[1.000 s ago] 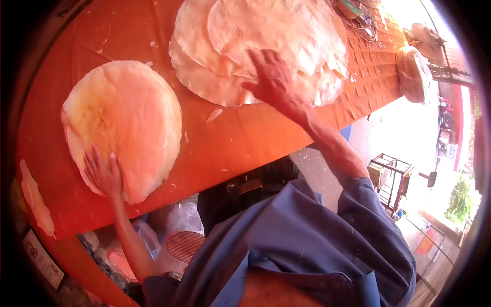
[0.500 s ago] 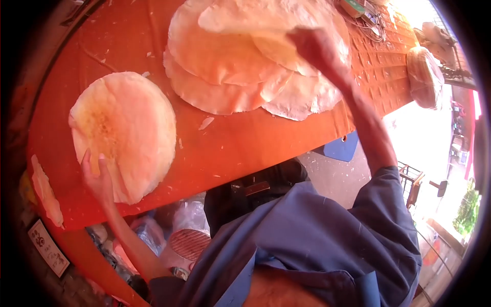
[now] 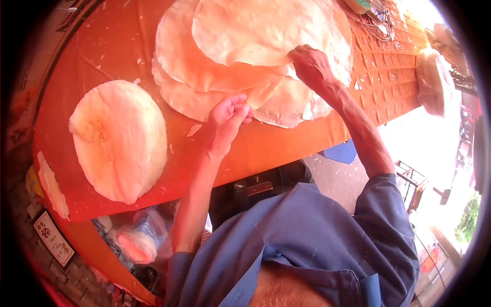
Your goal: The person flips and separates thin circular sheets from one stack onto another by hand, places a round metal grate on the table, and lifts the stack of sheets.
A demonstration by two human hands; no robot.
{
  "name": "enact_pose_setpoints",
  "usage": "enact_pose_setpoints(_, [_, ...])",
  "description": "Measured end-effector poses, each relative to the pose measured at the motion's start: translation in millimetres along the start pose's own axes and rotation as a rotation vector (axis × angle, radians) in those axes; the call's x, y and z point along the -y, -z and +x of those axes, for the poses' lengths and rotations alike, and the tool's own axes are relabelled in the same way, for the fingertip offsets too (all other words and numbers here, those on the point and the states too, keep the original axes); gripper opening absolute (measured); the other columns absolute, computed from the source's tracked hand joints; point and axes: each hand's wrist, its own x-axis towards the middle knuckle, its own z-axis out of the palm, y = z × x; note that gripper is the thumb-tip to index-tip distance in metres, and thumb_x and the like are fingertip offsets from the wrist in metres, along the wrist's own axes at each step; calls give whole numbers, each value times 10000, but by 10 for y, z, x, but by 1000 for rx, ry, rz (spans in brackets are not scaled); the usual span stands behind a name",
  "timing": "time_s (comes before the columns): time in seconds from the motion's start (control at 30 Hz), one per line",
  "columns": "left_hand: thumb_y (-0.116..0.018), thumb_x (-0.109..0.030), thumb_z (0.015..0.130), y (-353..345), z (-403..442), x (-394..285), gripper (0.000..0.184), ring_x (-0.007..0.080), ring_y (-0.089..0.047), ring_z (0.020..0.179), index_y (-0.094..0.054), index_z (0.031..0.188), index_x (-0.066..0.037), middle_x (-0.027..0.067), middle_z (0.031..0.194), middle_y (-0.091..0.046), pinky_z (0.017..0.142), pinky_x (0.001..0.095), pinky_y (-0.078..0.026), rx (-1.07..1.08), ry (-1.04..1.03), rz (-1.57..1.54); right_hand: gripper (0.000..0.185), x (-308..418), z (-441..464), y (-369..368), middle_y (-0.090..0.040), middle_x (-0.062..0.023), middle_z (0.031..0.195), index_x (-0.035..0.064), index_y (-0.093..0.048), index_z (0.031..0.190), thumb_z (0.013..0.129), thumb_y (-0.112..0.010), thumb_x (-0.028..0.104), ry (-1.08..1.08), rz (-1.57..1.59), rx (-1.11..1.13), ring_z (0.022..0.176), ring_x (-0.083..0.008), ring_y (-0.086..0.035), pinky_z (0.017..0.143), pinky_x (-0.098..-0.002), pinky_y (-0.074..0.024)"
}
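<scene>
Several thin, round, pale flatbread sheets (image 3: pixel 204 77) overlap on the orange table. My right hand (image 3: pixel 311 62) is closed on the near edge of the top sheet (image 3: pixel 250 36). In front of the sheets, my left hand (image 3: pixel 229 123) has its fingers curled and the thumb pressed against them. It is close to the edge of a lower sheet; whether it pinches anything is not clear. A thick round stack of the same flatbread (image 3: pixel 120 140), yellowish in one spot, lies to the left, touched by neither hand.
The orange table (image 3: pixel 235 161) carries scraps and a torn strip (image 3: pixel 52 187) at its left end. A wrapped bundle (image 3: pixel 433 82) sits at the right edge. A device with cables (image 3: pixel 376 15) lies at the far right. Plastic bags (image 3: pixel 140 238) are below the table.
My left hand has left the thick stack and moved right to the spread sheets. My right hand has come slightly lower, and the top sheet now lies flatter and spread wider.
</scene>
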Motion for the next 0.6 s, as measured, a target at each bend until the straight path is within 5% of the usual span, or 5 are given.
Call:
enact_pose_setpoints(0.1, [-587,-181,949,-105,95,-25,357,196,-646,922,-518,1224,36,134,1025,-634,803,295,-540,-45,53,-79,269,-93,-195,37,-632,-107,1007,49,-635,991,724,-653,69,-47,25,6,1007,-300,-583,812,-408,-494])
enact_pose_setpoints(0.17, [-584,-180,948,-128,148,-53,355,199,-648,923,-517,1224,33,132,1016,-637,803,299,-542,-94,70,-82,461,-32,-325,10,-602,-136,1115,46,-616,1101,662,-728,134,30,41,-171,1101,-322,-546,888,-419,-467])
enact_pose_setpoints(0.2, [-583,-178,949,-134,159,-43,353,200,-651,918,-515,1225,31,131,1011,-639,799,301,-545,-110,75,-72,646,9,-352,50,-543,-151,1240,58,-572,1215,612,-776,170,58,82,-86,1188,-337,-492,948,-447,-431])
enact_pose_setpoints(0.43, [-570,-172,954,-90,111,67,328,208,-666,886,-517,1217,18,134,1009,-643,773,306,-561,-150,120,-190,537,-106,-296,-71,-587,-111,1148,68,-589,1166,654,-732,139,51,22,-190,1043,-286,-569,827,-419,-484])
enact_pose_setpoints(0.6, [-559,-178,960,-154,96,22,315,212,-666,894,-514,1205,16,137,1014,-642,777,305,-559,-119,117,-212,297,-150,-177,-54,-611,-83,865,66,-623,1008,723,-674,133,253,-37,-201,826,-253,-605,698,-367,-500])
